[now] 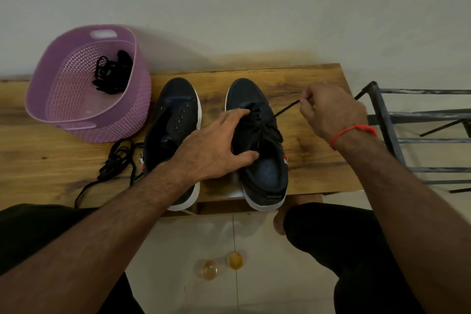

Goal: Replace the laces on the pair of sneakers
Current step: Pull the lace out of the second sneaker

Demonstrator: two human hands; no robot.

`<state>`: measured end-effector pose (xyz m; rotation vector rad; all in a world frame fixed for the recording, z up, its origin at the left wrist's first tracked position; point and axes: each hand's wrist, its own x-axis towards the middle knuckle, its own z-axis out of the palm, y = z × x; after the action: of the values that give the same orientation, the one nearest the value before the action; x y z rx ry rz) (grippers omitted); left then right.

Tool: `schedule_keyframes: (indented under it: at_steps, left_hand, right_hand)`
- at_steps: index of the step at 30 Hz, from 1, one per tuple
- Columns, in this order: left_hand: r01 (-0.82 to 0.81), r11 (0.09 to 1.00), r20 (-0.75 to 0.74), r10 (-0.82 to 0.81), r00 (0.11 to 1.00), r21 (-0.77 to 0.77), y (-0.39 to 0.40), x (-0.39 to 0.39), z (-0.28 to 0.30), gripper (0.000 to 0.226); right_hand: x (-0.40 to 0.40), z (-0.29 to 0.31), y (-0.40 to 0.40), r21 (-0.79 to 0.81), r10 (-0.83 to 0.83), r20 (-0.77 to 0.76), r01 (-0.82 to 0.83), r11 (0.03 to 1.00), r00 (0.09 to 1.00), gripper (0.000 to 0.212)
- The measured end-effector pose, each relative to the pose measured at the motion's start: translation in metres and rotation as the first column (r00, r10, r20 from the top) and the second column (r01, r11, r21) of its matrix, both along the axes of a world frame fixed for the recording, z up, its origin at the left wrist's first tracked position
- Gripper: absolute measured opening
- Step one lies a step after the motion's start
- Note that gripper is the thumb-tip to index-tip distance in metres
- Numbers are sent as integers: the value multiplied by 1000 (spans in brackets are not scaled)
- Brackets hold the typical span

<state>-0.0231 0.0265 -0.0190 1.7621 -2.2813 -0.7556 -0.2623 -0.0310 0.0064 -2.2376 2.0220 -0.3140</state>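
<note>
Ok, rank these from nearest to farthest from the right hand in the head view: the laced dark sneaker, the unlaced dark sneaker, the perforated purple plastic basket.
From the right hand:
1. Laced dark sneaker, just to its left; the hand pinches this shoe's black lace end.
2. Unlaced dark sneaker, further left, beyond the first.
3. Perforated purple plastic basket, at the bench's far left.

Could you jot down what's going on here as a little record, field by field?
surface: wooden bench
left sneaker: eyelets bare, no lace
right sneaker: laced; one lace end drawn out to the side
left hand: steadies the right sneaker, thumb at its opening
right hand: fingers pinch the lace end
basket: purple, black laces inside
loose lace: on the bench by the left sneaker
</note>
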Motion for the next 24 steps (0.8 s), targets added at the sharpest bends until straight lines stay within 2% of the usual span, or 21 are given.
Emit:
schedule_keyframes:
  at_steps: [5,9,11,13,14,16,18,21,24]
  left_hand:
    - [-5,1000,-2,5,1000,-3,1,0,0,95]
    - [3,1000,-14,-3,1000,-21,2,0,-1,92]
    - [12,1000,-15,-12,1000,-29,3,1,-1,92]
    - [14,1000,-16,-14,1000,-23,2,1,0,94]
    - [12,1000,-14,-13,1000,-21,1,1,0,95]
    - [12,999,-1,-12,1000,-34,1,0,-1,97]
    - [15,998,16,-14,1000,-60,1,-1,-1,98]
    - [37,996,33,-34,999,-82,1,-3,-2,101]
    - [79,995,-38,-81,996,-55,-3,-5,-2,108]
  right_hand:
    - [-1,-2,-4,40,-227,52,225,974,973,20]
    - [-3,-3,-3,55,-242,117,237,970,963,16]
    - [-1,-4,-2,104,-202,196,185,977,960,13]
    - [2,-6,-2,155,-104,207,72,985,973,8]
    - [3,-6,-2,184,-33,199,-4,983,979,10]
    - [7,-4,0,239,149,150,-183,954,977,29]
    - [10,-2,1,255,307,93,-321,912,947,38]
    - [14,-2,2,191,366,148,-389,901,919,25]
    - [15,-3,4,152,349,199,-381,912,916,18]
